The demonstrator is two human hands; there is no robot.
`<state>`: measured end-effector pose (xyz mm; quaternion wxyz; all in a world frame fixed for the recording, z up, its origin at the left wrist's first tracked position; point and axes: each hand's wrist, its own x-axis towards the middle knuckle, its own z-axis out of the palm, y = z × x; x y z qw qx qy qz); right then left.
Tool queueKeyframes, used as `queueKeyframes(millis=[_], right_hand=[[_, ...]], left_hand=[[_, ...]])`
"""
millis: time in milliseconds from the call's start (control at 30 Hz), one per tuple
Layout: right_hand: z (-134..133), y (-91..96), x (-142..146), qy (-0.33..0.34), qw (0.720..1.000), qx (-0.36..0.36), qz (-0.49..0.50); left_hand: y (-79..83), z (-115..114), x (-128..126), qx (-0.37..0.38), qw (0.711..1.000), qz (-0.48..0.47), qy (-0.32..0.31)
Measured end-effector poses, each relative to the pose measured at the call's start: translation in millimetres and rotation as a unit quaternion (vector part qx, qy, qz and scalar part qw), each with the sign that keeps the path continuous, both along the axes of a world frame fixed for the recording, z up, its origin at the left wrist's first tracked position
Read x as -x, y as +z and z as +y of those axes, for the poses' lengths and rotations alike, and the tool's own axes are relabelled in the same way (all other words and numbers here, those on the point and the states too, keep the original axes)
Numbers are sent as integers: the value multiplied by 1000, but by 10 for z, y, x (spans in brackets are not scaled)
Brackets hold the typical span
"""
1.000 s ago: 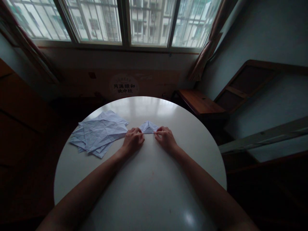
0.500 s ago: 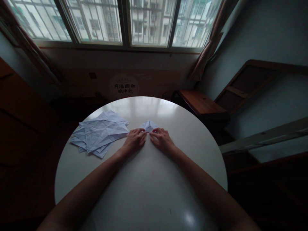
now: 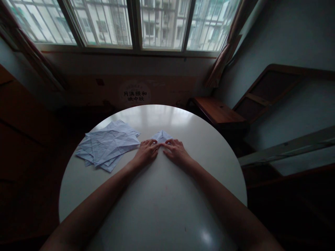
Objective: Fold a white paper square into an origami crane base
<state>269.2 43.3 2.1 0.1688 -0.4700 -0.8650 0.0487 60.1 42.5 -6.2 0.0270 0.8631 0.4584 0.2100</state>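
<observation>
A small folded sheet of paper [image 3: 162, 135] lies on the white round table [image 3: 162, 195], its pointed top facing the window and creases showing on it. My left hand [image 3: 148, 150] grips its near left edge with bent fingers. At the near right edge, my right hand [image 3: 175, 150] has thumb and fingers closed on the same paper. The fingertips almost meet at the middle of the near edge and cover that part. Left of my left hand lies a loose pile of creased paper sheets [image 3: 112, 143].
A wooden bench or stool [image 3: 218, 111] stands beyond the table at the right. Behind the table, a printed cardboard panel [image 3: 167, 90] is below the barred window [image 3: 162, 24]. Curtains [image 3: 222, 59] hang at the sides, and a wooden cabinet [image 3: 21, 139] is at the left.
My fingertips have shifted slightly along the paper's near edge, the right ones closer to the middle. The paper and the pile stay where they were.
</observation>
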Motion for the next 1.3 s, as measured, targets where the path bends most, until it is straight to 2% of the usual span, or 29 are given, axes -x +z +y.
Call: queueKeyframes(millis=[600, 800, 1067, 1300], right_hand=[[7, -6, -1, -14, 999, -10, 38], [1, 38, -6, -45, 997, -16, 54], [1, 84, -5, -121, 991, -29, 44], [6, 90, 2, -142, 988, -17, 59]], left_hand=[[25, -28, 1, -8, 999, -24, 22], [46, -33, -2, -10, 999, -36, 28], [67, -36, -5, -14, 998, -27, 53], [83, -53, -26, -25, 997, -28, 69]])
